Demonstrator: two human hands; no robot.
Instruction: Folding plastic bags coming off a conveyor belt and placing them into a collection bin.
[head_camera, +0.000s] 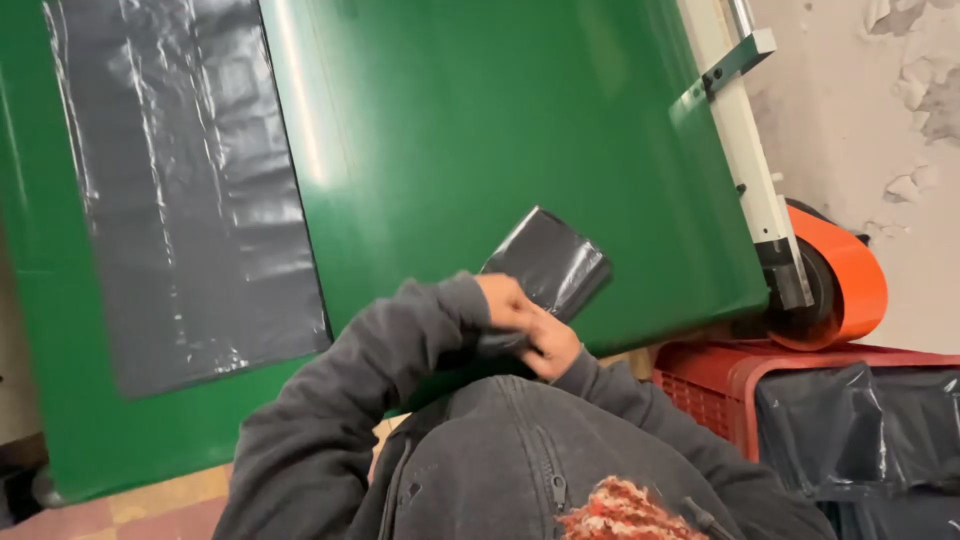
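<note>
Both hands meet low at centre, partly overlapping, so individual fingers are hard to separate. Left hand (505, 303), grey sleeve bent sharply at the elbow, and right hand (550, 345) are clenched together on the near end of a folded black plastic bag (552, 262); which one bears most of the grip I cannot tell. The bag's far end sticks up over the wide green conveyor belt (480, 130). A flat sheet of black plastic film (190, 190) lies on the belt, far left, cut off at the top. At right, an orange roller (845, 285), with a red plastic crate (710, 385) below it holding dark bags.
</note>
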